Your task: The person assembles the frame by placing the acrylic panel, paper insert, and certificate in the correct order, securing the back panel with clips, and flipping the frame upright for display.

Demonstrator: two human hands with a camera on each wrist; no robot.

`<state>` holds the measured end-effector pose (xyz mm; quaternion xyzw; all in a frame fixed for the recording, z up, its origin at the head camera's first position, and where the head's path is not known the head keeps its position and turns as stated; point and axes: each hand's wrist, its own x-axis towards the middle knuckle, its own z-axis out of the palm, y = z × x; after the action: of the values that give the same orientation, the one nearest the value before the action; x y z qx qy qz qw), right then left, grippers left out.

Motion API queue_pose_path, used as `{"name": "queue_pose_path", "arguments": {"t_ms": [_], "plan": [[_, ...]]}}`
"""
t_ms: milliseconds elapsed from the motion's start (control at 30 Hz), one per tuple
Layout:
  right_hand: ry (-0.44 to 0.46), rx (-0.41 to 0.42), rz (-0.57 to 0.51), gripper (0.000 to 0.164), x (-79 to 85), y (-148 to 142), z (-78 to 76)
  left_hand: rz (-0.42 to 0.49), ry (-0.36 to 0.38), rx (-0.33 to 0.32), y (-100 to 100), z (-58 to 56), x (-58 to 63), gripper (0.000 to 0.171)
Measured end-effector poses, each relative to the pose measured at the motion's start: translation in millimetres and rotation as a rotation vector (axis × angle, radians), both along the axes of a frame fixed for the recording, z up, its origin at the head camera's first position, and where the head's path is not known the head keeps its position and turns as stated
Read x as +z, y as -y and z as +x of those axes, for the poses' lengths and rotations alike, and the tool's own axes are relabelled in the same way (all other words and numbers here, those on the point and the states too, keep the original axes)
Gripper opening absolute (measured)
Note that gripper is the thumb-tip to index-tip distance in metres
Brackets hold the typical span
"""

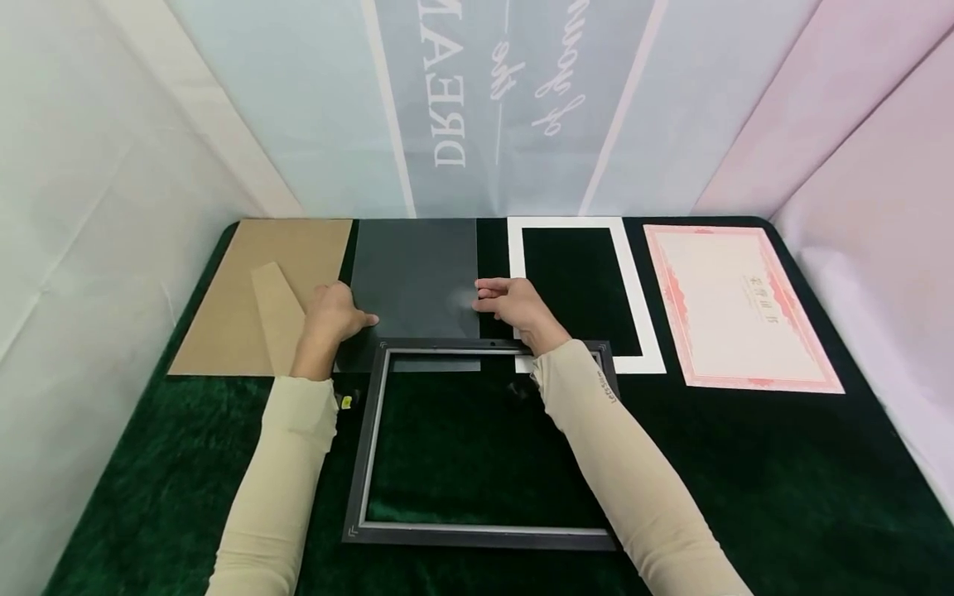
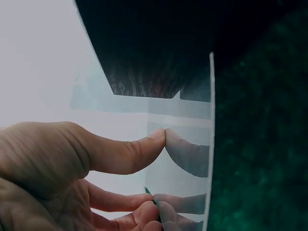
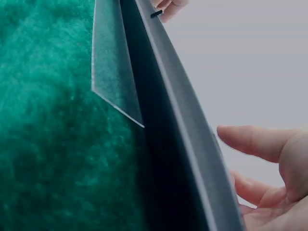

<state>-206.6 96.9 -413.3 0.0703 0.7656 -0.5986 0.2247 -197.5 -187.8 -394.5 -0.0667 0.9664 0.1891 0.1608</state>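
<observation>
A clear plastic sheet [image 1: 414, 265] lies at the back of the table, and the picture frame's top bar overlaps its lower part. Beside its left edge is my left hand [image 1: 328, 319]. The straight thumb [image 2: 137, 151] meets its own reflection on the sheet [image 2: 187, 130], and the other fingertips are lower down at the sheet. My right hand [image 1: 522, 310] has its fingers extended to the sheet's right edge. In the right wrist view, the thumb and fingers of the right hand [image 3: 269, 183] stand apart behind the grey picture frame [image 3: 185, 130], which partly hides them.
The dark grey frame [image 1: 363, 455] lies on the green cloth [image 1: 186, 463]. A brown backing board [image 1: 216, 306] with a stand leg lies at left. Right of the sheet are a white mat [image 1: 637, 306] and a pink-bordered certificate [image 1: 723, 306]. Fabric [image 1: 633, 165] hangs behind.
</observation>
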Motion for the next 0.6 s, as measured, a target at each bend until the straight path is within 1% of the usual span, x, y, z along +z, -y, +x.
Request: {"name": "queue_pose_path", "arguments": {"t_ms": [100, 233, 400, 500, 600], "plan": [[-0.03, 0.001, 0.0, 0.041, -1.5, 3.0, 0.7, 0.011, -0.003, 0.013, -0.4, -0.1, -1.2, 0.061], [-0.083, -0.025, 0.003, 0.035, -5.9, 4.6, 2.4, 0.027, -0.006, 0.03, 0.1, 0.3, -2.3, 0.064], [-0.12, -0.045, 0.002, 0.033, -9.4, 5.0, 3.1, 0.052, -0.019, 0.033, 3.3, -0.9, -4.3, 0.072], [-0.13, -0.06, -0.023, 0.033, -10.8, 5.1, 2.3, 0.082, -0.032, 0.051, 5.2, -2.3, -5.8, 0.078], [-0.145, -0.081, -0.077, 0.034, -12.2, 4.0, 1.3, 0.147, -0.057, 0.089, 5.9, -3.7, -7.7, 0.08]]}}
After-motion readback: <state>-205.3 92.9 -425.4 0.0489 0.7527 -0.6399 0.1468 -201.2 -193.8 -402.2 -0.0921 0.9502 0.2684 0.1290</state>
